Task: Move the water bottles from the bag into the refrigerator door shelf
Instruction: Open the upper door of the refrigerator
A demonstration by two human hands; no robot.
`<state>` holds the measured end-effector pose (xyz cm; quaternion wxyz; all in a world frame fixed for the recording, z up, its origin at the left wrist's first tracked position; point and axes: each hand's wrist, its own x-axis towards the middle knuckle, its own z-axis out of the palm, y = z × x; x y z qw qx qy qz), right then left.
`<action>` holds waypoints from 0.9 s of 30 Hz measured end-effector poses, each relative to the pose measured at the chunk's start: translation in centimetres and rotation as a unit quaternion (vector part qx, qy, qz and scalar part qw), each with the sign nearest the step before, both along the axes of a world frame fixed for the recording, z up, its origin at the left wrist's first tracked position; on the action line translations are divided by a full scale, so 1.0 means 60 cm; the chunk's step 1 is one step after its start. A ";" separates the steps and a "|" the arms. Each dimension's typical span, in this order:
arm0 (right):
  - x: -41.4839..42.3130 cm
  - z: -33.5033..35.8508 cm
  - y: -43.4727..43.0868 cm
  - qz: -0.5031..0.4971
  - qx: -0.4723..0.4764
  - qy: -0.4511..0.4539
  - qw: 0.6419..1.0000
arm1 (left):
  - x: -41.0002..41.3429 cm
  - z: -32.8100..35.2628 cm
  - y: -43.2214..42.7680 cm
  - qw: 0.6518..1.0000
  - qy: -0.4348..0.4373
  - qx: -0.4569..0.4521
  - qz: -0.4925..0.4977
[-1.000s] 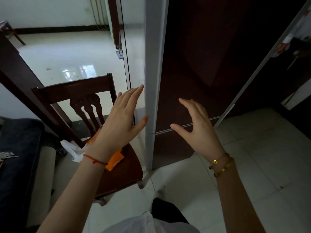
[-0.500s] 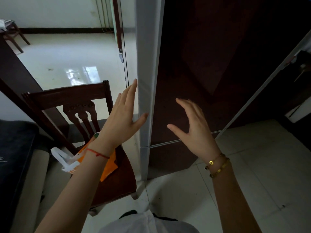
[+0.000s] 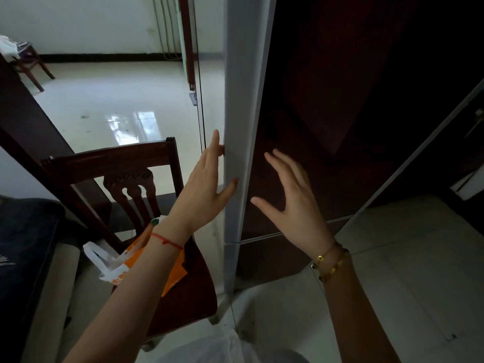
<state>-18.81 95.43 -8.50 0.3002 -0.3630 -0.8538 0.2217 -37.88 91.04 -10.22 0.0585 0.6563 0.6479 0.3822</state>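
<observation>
**Door first, bottles after: mind the weight and the slick plastic**

At your far left, the bag point(image 3: 117, 260) lies on the seat of the wooden chair point(image 3: 188, 281), white handles toward the sofa point(image 3: 28, 258), orange body partly hidden under your left forearm. You can see 1 green cap point(image 3: 155, 221) poking up by your wrist; the bottles themselves are otherwise out of sight, so how many there are cannot be told.

Your left hand point(image 3: 203, 187) is flat and spread, fingertips curling round the far side of the pale edge of the refrigerator door point(image 3: 241, 127), thumb on its near face. It holds nothing. To the right, your right hand point(image 3: 293, 203) hovers open in front of the dark door panel, fingers apart, also empty; whether it touches the panel is unclear.

Judging ahead: full water bottles will likely be heavy for their size, and the thin walls will give under a squeeze. Take each round the upper body or just below the cap, not by the cap alone. The bag is soft and limp, so expect it to sag and drag along as you lift; steady it with your free hand.
</observation>
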 end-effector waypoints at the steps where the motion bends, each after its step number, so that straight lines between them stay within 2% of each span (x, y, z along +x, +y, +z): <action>1: -0.003 0.000 -0.001 -0.004 0.002 -0.002 1.000 | -0.001 0.000 0.002 1.000 0.000 0.003 -0.003; 19: -0.038 0.024 -0.046 -0.061 0.056 0.021 0.996 | -0.010 0.003 -0.024 0.997 0.020 0.032 -0.066; 27: -0.031 0.032 -0.098 -0.175 0.161 0.082 0.968 | 0.011 -0.005 -0.076 0.990 0.022 0.076 -0.116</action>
